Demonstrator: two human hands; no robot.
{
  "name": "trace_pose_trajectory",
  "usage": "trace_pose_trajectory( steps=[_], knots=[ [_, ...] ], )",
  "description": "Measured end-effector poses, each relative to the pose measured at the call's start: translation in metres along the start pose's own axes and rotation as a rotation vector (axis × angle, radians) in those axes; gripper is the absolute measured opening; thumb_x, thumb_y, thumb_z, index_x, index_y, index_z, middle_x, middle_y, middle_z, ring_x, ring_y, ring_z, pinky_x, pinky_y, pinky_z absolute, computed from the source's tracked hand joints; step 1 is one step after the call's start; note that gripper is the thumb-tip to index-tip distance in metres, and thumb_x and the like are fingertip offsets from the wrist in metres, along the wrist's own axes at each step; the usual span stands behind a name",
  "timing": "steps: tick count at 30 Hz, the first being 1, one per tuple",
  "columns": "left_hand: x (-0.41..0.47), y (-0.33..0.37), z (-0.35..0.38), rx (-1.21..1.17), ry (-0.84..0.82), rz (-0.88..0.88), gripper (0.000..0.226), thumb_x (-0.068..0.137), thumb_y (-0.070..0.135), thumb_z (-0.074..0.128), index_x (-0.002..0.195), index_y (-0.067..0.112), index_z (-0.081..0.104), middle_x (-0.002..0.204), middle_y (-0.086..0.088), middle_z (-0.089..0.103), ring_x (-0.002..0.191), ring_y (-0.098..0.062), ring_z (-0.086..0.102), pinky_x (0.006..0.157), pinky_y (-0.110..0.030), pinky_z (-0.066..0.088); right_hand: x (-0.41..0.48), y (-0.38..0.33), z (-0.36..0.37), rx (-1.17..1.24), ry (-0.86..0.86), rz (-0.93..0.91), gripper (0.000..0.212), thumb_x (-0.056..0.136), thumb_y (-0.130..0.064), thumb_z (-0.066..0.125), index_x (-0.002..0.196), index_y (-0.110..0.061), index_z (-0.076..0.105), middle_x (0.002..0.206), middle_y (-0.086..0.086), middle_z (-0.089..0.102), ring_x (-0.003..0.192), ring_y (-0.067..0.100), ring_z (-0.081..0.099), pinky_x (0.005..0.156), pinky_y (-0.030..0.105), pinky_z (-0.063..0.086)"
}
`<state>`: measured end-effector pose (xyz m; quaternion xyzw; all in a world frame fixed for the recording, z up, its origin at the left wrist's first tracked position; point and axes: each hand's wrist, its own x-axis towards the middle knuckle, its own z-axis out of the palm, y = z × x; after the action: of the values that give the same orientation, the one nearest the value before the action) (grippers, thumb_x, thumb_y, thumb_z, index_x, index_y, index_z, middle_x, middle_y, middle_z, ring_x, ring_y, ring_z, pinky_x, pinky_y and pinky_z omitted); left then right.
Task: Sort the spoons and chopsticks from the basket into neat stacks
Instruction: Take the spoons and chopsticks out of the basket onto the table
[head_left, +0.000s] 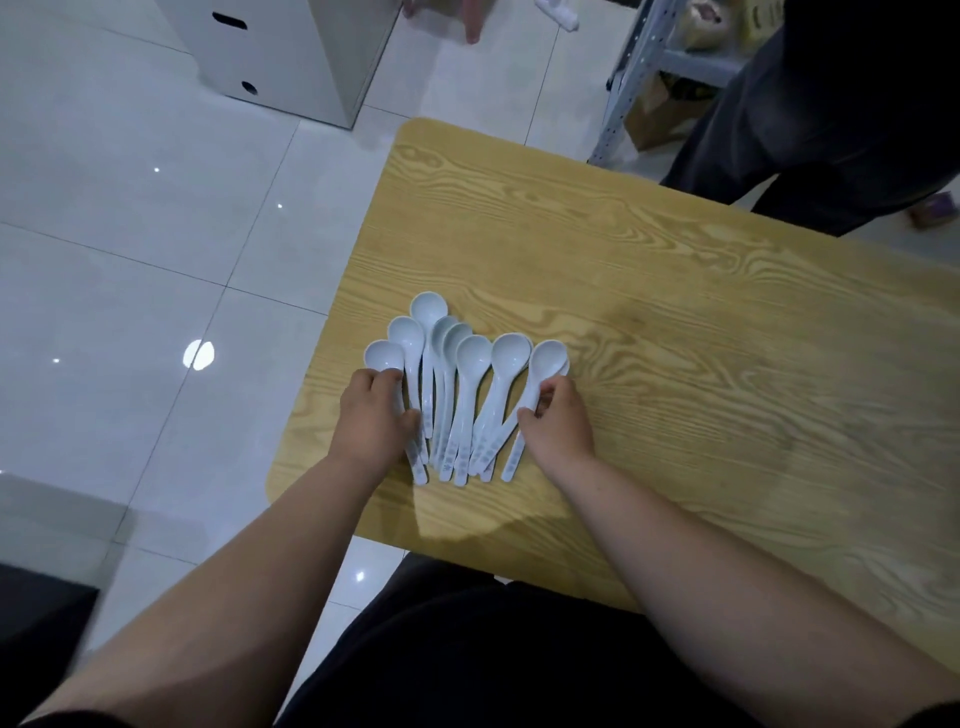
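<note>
Tiled floor (156, 260) to the left, wood-grain worktop (675, 312) filling the right side. No basket or chopsticks in my view.

The spoons (467, 374) are white and all lie on the worktop's near-left part. They're fanned out with bowls pointing away from me and handles converging toward me, several overlapping.

Left hand (371, 421) is at the fan's left edge. Its grip is curled over the outer handles, fingertips by the leftmost bowl and thumb against the neighbouring handles. Right hand (558, 421) is at the right edge, its grip pinching the outermost spoon's handle between thumb and fingers.

I read the step as closing the fan into one stack. To do it well:
- squeeze both sides inward evenly
- keep the handles flat on the worktop
- nest bowl into bowl, not side by side
- square up the handle ends last

The pale print (457, 462) near the handle ends is too blurred to read. I see no other labels.
</note>
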<state>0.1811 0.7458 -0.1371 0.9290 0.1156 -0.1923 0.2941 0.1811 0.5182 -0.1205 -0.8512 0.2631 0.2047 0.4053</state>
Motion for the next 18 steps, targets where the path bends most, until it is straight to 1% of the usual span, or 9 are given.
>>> trace_pose_trajectory(
  steps=[2,5,7,8,11,13,14,16,18],
  knots=[
    [-0.003,0.001,0.000,0.072,0.003,0.079,0.057,0.087,0.024,0.073,0.138,0.010,0.052,0.132,-0.015,0.046,0.122,-0.037,0.043,0.106,-0.042,0.036,-0.002,0.004,-0.001,-0.101,-0.012,-0.064,0.024,0.092,-0.021,0.064,0.111,-0.023,0.050,0.115,-0.003,0.046,0.092,0.016,0.053,0.073,0.030,0.044],
    [-0.010,-0.001,0.004,0.100,0.000,0.165,0.065,0.085,0.023,0.075,0.143,0.009,0.050,0.139,-0.018,0.045,0.130,-0.039,0.039,0.111,-0.044,0.032,-0.004,0.010,-0.003,-0.163,-0.080,-0.138,0.032,0.092,-0.022,0.063,0.120,-0.019,0.049,0.122,0.000,0.046,0.099,0.016,0.052,0.081,0.033,0.047],
    [-0.013,-0.002,0.008,0.137,0.003,0.226,0.068,0.082,0.021,0.077,0.143,0.004,0.049,0.139,-0.020,0.047,0.130,-0.040,0.041,0.111,-0.045,0.033,-0.006,0.013,-0.005,-0.238,-0.128,-0.179,0.041,0.092,-0.025,0.061,0.129,-0.016,0.045,0.125,0.001,0.043,0.107,0.019,0.049,0.088,0.034,0.045],
    [-0.013,-0.002,0.008,0.147,0.001,0.236,0.069,0.081,0.020,0.077,0.142,0.002,0.049,0.138,-0.021,0.049,0.128,-0.041,0.043,0.110,-0.046,0.035,-0.007,0.014,-0.005,-0.279,-0.150,-0.199,0.042,0.092,-0.026,0.060,0.130,-0.015,0.044,0.126,0.001,0.043,0.109,0.020,0.047,0.088,0.034,0.044],
    [-0.014,0.004,0.004,0.178,0.018,0.257,0.065,0.078,0.017,0.077,0.136,0.000,0.054,0.130,-0.022,0.054,0.119,-0.043,0.049,0.105,-0.049,0.041,-0.009,0.016,-0.008,-0.348,-0.195,-0.225,0.041,0.090,-0.031,0.057,0.125,-0.015,0.044,0.124,0.003,0.048,0.112,0.022,0.046,0.088,0.035,0.044],
    [-0.014,0.007,0.000,0.197,0.028,0.267,0.065,0.080,0.018,0.077,0.138,0.001,0.053,0.133,-0.024,0.053,0.122,-0.044,0.048,0.107,-0.050,0.039,-0.013,0.016,-0.014,-0.350,-0.221,-0.228,0.040,0.091,-0.029,0.056,0.127,-0.016,0.046,0.125,0.003,0.049,0.118,0.025,0.047,0.092,0.037,0.045],
    [-0.015,0.009,-0.002,0.201,0.024,0.265,0.066,0.082,0.020,0.076,0.141,0.001,0.051,0.138,-0.024,0.049,0.127,-0.044,0.046,0.109,-0.049,0.036,-0.015,0.017,-0.017,-0.354,-0.238,-0.228,0.044,0.092,-0.028,0.056,0.133,-0.016,0.045,0.130,0.005,0.048,0.124,0.026,0.045,0.097,0.038,0.043],
    [-0.018,0.011,-0.005,0.180,0.012,0.297,0.066,0.084,0.017,0.074,0.143,0.001,0.049,0.143,-0.025,0.047,0.131,-0.043,0.044,0.111,-0.047,0.034,-0.022,0.018,-0.027,-0.380,-0.269,-0.225,0.061,0.096,-0.028,0.055,0.151,-0.013,0.035,0.151,0.008,0.038,0.141,0.027,0.034,0.111,0.039,0.035],
    [-0.024,0.017,-0.007,0.140,-0.013,0.363,0.062,0.086,0.014,0.071,0.143,0.003,0.050,0.143,-0.020,0.049,0.132,-0.038,0.046,0.109,-0.043,0.036,-0.031,0.021,-0.039,-0.394,-0.270,-0.251,0.067,0.097,-0.029,0.055,0.157,-0.015,0.028,0.159,0.008,0.032,0.146,0.026,0.028,0.117,0.036,0.027]
  ],
)
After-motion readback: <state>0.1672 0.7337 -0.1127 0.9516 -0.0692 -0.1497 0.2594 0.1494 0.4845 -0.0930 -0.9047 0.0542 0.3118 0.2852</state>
